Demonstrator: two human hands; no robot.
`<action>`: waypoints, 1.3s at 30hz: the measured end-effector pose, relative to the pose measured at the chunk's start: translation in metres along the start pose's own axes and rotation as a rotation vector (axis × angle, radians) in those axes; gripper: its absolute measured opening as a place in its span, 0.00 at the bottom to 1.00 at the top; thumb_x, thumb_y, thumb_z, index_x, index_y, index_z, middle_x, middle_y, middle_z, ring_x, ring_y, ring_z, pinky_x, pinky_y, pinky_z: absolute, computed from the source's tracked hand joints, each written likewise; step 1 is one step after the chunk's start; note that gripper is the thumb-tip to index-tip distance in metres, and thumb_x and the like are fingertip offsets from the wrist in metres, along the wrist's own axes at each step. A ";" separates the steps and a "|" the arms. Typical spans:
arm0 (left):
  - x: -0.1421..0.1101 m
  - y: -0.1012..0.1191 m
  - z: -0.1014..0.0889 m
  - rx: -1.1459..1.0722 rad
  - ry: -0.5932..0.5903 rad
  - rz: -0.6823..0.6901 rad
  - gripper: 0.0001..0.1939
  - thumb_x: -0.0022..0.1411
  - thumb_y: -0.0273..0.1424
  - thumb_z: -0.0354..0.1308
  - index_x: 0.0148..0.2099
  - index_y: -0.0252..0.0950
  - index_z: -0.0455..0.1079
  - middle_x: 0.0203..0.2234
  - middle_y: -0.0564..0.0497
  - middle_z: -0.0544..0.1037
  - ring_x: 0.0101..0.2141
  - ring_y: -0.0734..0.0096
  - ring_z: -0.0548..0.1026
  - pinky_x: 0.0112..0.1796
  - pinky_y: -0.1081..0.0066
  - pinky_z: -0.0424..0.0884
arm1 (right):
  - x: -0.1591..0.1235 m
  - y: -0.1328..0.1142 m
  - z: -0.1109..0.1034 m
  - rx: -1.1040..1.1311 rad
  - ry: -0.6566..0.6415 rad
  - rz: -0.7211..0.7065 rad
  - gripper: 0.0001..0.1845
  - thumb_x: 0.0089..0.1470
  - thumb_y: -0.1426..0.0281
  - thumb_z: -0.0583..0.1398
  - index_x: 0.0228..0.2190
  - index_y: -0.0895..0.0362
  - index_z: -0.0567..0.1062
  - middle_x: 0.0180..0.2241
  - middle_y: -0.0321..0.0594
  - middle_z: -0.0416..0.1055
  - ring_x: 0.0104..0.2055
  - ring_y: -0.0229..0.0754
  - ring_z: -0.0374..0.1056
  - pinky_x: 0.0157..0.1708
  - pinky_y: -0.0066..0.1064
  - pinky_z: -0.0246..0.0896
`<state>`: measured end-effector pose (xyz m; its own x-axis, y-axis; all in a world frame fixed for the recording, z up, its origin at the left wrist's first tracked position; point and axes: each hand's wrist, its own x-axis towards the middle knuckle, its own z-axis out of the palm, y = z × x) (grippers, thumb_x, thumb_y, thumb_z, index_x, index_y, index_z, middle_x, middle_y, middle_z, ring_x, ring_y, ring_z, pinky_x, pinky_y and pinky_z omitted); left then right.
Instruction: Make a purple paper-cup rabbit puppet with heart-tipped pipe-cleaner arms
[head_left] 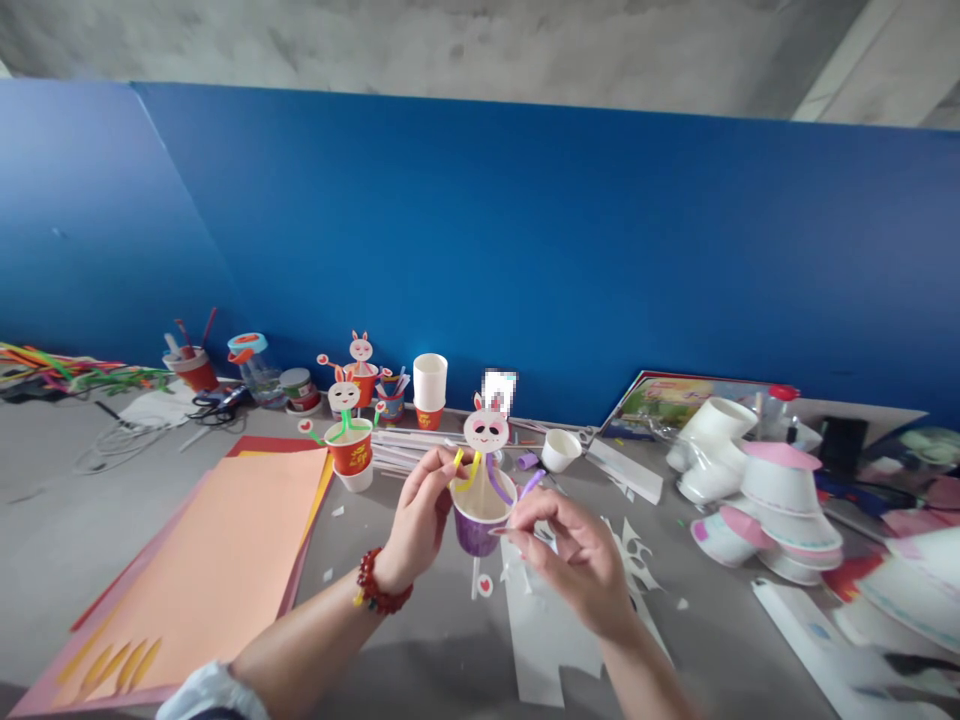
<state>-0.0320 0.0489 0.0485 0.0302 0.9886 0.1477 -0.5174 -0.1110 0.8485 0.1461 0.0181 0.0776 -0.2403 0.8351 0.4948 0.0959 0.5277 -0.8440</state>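
A purple paper cup with a white rim stands in front of me. A paper rabbit face rises above it on a yellow straw and a purple straw, both bent over at the sides. With the fingertips of my left hand I pinch the yellow straw's outer end at the cup's left rim. My right hand is at the right rim, thumb and index finger close together; what lies between them is too small to make out. Below the cup lies a paper heart disc beside a white stick.
Two cups with rabbit faces, the nearer a red cup, stand left of centre. Coloured paper sheets lie at left, and cut white paper near my right hand. Stacked white cups stand at right. A blue partition closes off the back.
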 end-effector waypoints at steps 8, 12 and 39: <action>0.000 -0.005 0.005 -0.052 -0.058 0.042 0.11 0.64 0.37 0.55 0.31 0.37 0.65 0.44 0.48 0.76 0.43 0.59 0.76 0.42 0.66 0.71 | 0.001 0.000 0.001 0.073 -0.002 0.186 0.06 0.56 0.66 0.62 0.28 0.55 0.75 0.27 0.38 0.72 0.29 0.40 0.68 0.25 0.29 0.63; 0.001 -0.010 0.002 0.036 -0.062 0.148 0.11 0.65 0.36 0.54 0.30 0.38 0.64 0.38 0.49 0.78 0.43 0.60 0.74 0.46 0.65 0.68 | 0.002 -0.002 -0.001 0.048 -0.038 0.251 0.08 0.56 0.65 0.62 0.28 0.56 0.74 0.27 0.38 0.72 0.29 0.39 0.68 0.25 0.28 0.63; -0.011 -0.006 0.004 0.244 -0.177 0.200 0.11 0.67 0.31 0.50 0.31 0.35 0.63 0.33 0.51 0.71 0.33 0.71 0.66 0.36 0.73 0.61 | 0.072 -0.036 -0.017 -0.204 -0.395 0.376 0.05 0.54 0.68 0.61 0.28 0.55 0.72 0.21 0.31 0.67 0.19 0.32 0.59 0.15 0.22 0.55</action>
<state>-0.0258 0.0379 0.0443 0.1076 0.9141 0.3908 -0.3089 -0.3429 0.8871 0.1417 0.0617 0.1473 -0.4922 0.8702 0.0214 0.4188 0.2584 -0.8705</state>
